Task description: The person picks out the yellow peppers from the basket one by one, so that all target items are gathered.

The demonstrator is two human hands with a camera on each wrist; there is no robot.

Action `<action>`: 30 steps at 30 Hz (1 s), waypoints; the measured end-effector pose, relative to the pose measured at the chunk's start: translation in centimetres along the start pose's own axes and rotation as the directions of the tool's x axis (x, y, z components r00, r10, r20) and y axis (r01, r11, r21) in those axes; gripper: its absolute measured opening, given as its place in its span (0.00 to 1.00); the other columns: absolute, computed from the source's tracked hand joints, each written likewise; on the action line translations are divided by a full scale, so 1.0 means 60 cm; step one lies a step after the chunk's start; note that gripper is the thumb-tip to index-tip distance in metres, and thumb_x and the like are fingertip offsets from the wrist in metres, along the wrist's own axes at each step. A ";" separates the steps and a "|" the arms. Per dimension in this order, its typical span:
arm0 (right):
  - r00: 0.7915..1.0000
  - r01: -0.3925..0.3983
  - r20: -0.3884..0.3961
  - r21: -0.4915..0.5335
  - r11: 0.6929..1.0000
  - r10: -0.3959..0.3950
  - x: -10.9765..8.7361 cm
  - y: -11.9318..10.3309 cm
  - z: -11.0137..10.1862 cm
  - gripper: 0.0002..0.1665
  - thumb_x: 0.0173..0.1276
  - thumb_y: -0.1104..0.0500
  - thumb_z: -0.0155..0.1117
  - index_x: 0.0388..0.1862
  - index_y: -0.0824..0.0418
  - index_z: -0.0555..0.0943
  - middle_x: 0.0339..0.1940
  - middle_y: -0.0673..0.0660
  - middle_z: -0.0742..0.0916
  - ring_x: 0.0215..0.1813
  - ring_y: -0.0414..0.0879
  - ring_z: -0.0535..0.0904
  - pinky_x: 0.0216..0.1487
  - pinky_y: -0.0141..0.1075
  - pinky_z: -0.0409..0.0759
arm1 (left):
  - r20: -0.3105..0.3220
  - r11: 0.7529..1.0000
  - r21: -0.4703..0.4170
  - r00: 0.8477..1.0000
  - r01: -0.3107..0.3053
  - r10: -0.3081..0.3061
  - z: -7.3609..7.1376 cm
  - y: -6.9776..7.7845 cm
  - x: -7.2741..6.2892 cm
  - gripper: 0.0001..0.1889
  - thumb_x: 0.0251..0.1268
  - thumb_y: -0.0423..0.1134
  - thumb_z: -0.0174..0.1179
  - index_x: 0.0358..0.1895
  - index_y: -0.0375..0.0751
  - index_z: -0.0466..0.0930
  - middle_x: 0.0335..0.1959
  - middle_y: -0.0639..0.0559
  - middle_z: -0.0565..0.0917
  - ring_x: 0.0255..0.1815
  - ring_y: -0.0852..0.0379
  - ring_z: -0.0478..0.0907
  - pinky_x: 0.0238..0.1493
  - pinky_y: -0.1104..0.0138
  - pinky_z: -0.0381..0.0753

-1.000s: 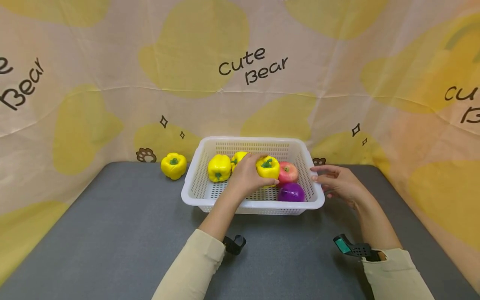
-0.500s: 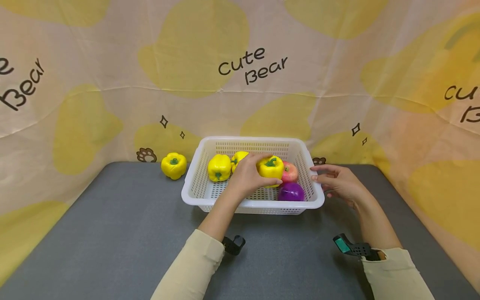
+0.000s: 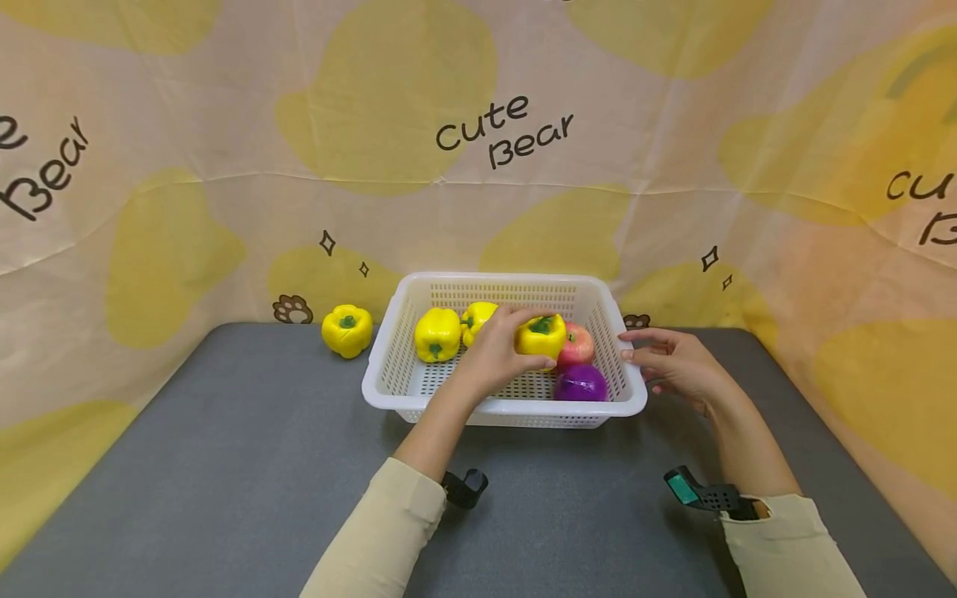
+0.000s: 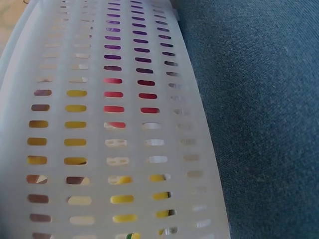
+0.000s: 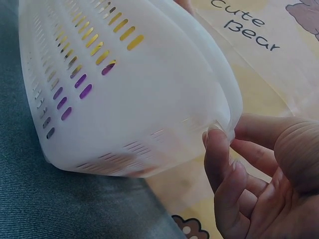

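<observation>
A white perforated plastic basket (image 3: 504, 409) stands on the grey table. Over its middle, my left hand (image 3: 493, 353) holds a yellow bell pepper (image 3: 543, 336) between thumb and fingers. Right beside that pepper are a red apple (image 3: 576, 345) and a round purple vegetable or fruit (image 3: 581, 384). Two more yellow bell peppers, one in front (image 3: 437, 335) and one partly behind my hand (image 3: 476, 320), lie in the basket's left half. My right hand (image 3: 684, 365) pinches the basket's right rim; the right wrist view shows the fingers (image 5: 218, 154) curled under it.
Another yellow bell pepper (image 3: 347, 331) stands on the table (image 3: 224, 465) left of the basket. A printed cloth (image 3: 359, 100) hangs close behind the basket. The left wrist view is mostly filled by the slotted basket wall (image 4: 94, 129).
The pepper in my left hand has shifted slightly right, towards the apple, and now sits a little lower with its top tipped. My right hand stays at the rim.
</observation>
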State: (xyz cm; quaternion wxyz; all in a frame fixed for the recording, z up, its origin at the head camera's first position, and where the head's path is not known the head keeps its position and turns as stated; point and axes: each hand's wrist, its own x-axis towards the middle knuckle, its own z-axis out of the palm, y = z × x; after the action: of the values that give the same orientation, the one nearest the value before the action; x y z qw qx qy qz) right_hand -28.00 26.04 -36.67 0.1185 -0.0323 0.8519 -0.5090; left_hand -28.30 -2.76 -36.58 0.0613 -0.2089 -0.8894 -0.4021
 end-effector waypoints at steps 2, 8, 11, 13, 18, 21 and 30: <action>1.000 0.000 0.001 0.000 1.000 0.000 0.000 0.000 0.000 0.38 0.70 0.45 0.67 0.72 0.61 0.71 0.46 0.48 0.88 0.36 0.42 0.85 0.32 0.35 0.82 | -0.049 1.000 -0.009 0.999 -0.009 0.008 -0.003 0.001 -0.001 0.34 0.56 0.45 0.76 0.68 0.58 0.76 0.68 0.47 0.73 0.66 0.47 0.73 0.68 0.53 0.78; 1.000 -0.002 0.006 -0.008 1.000 0.002 0.001 -0.001 0.001 0.38 0.70 0.45 0.67 0.72 0.61 0.71 0.47 0.49 0.88 0.36 0.42 0.85 0.33 0.36 0.83 | -0.215 1.000 -0.015 0.976 -0.020 0.016 -0.017 0.003 -0.009 0.32 0.53 0.44 0.78 0.65 0.58 0.79 0.70 0.44 0.73 0.67 0.43 0.73 0.66 0.51 0.78; 1.000 -0.005 0.007 -0.016 1.000 0.005 0.000 -0.001 0.001 0.38 0.70 0.45 0.67 0.73 0.61 0.71 0.49 0.51 0.88 0.36 0.43 0.84 0.34 0.37 0.83 | -0.243 1.000 -0.012 0.970 -0.024 0.020 -0.026 0.003 -0.016 0.33 0.51 0.43 0.79 0.64 0.57 0.80 0.70 0.44 0.73 0.67 0.43 0.74 0.65 0.51 0.79; 1.000 -0.007 0.006 -0.021 1.000 0.007 0.000 -0.002 0.000 0.38 0.70 0.45 0.67 0.73 0.61 0.71 0.50 0.52 0.88 0.37 0.43 0.84 0.34 0.37 0.84 | -0.250 1.000 -0.010 0.968 -0.027 0.024 -0.032 0.003 -0.021 0.33 0.51 0.43 0.79 0.64 0.57 0.81 0.70 0.45 0.73 0.67 0.43 0.74 0.64 0.52 0.79; 1.000 -0.006 0.003 -0.029 1.000 0.006 0.002 -0.001 0.000 0.38 0.70 0.44 0.67 0.73 0.60 0.71 0.52 0.53 0.88 0.37 0.43 0.84 0.35 0.36 0.83 | -0.285 0.998 -0.027 0.957 -0.060 0.050 -0.051 0.002 -0.032 0.34 0.50 0.44 0.79 0.65 0.57 0.81 0.68 0.46 0.75 0.66 0.45 0.75 0.61 0.56 0.82; 1.000 -0.009 0.002 -0.031 0.999 0.009 0.004 0.000 0.000 0.38 0.70 0.44 0.66 0.73 0.60 0.71 0.52 0.53 0.88 0.37 0.43 0.84 0.35 0.37 0.83 | -0.313 0.996 -0.035 0.947 -0.087 0.072 -0.063 0.002 -0.039 0.34 0.50 0.43 0.79 0.65 0.56 0.81 0.67 0.47 0.76 0.64 0.46 0.76 0.59 0.57 0.83; 1.000 -0.029 -0.001 -0.037 0.999 0.029 0.005 0.000 0.000 0.39 0.70 0.43 0.66 0.74 0.59 0.71 0.54 0.52 0.88 0.39 0.43 0.85 0.36 0.37 0.83 | -0.380 0.989 -0.121 0.924 -0.082 0.030 -0.109 0.001 -0.068 0.33 0.51 0.41 0.78 0.65 0.52 0.81 0.70 0.49 0.75 0.69 0.48 0.73 0.65 0.59 0.81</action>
State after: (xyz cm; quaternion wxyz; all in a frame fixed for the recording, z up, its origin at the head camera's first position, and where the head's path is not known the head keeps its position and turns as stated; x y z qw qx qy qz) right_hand -28.27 25.98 -36.75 0.1253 -0.0220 0.8617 -0.4912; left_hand -24.95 -8.90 -33.30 0.2285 -0.1564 -0.8255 -0.4919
